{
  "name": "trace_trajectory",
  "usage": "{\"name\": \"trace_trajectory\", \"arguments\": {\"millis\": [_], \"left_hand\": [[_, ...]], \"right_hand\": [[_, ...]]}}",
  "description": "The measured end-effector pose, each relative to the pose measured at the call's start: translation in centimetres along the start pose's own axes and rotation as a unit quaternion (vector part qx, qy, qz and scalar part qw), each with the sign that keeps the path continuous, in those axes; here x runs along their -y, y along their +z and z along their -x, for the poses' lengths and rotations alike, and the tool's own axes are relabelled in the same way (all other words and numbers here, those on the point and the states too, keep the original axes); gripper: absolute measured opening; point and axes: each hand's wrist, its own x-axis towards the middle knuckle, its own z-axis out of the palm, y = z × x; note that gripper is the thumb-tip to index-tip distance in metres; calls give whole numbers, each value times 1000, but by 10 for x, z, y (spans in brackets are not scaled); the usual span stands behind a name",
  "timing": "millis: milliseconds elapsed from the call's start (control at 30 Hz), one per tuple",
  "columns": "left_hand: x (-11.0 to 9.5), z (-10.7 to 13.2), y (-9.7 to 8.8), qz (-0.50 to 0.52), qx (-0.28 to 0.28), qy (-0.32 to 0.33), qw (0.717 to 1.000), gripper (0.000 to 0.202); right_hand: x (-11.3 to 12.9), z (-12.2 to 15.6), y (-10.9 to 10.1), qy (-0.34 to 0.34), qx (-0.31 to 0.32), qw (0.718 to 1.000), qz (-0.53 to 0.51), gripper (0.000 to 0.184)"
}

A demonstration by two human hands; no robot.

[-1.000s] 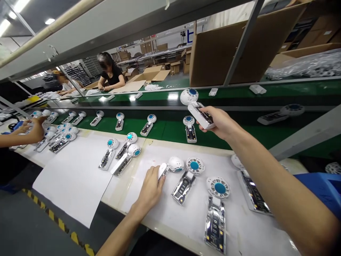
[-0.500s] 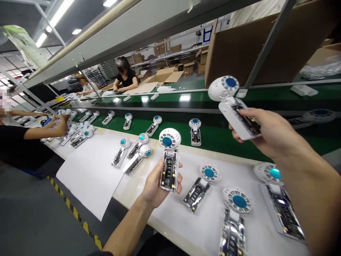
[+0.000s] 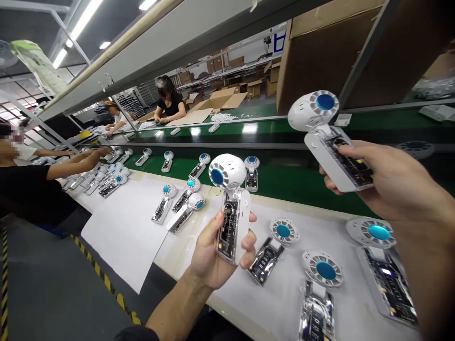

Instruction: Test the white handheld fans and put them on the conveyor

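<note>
My left hand [image 3: 216,251] is wrapped round the clear handle of a small white handheld fan [image 3: 230,208] with a blue hub, held upright above the white table sheet [image 3: 124,232]. My right hand [image 3: 384,182] grips a second white fan [image 3: 329,137] by its handle, raised over the green conveyor belt [image 3: 287,182], its round head pointing up and left. Three more fans lie on the sheet below: one [image 3: 273,246] by my left hand, another [image 3: 318,289] nearer me, a third [image 3: 382,260] under my right forearm.
More fans lie in a row along the belt [image 3: 168,160] and in a cluster on the sheet [image 3: 179,203]. A person at the left reaches both hands [image 3: 88,158] into another pile of fans. Two people work at the far side [image 3: 168,102]. Cardboard boxes [image 3: 320,57] stand behind the belt.
Both fans have come closer and higher. My left hand has turned its fan so the head faces left and its white side shows. The person at left has reached further forward.
</note>
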Motion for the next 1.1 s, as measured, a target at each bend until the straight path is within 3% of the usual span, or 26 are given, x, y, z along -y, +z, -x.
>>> {"name": "trace_trajectory", "arguments": {"millis": [267,467,833,1100], "left_hand": [[-2,-1,-5,5,88,-72,994,69],[-1,1,-5,37,130,-98,986,71],[2,2,-4,51,151,-124,979,62],[0,6,-4,-6,78,-58,995,54]], "right_hand": [[4,7,3,10,-18,1000,1,10],[-1,6,-2,14,-18,1000,7,11],[-3,5,-1,15,-19,999,21,12],[-11,-2,-9,11,-12,1000,14,14]]}}
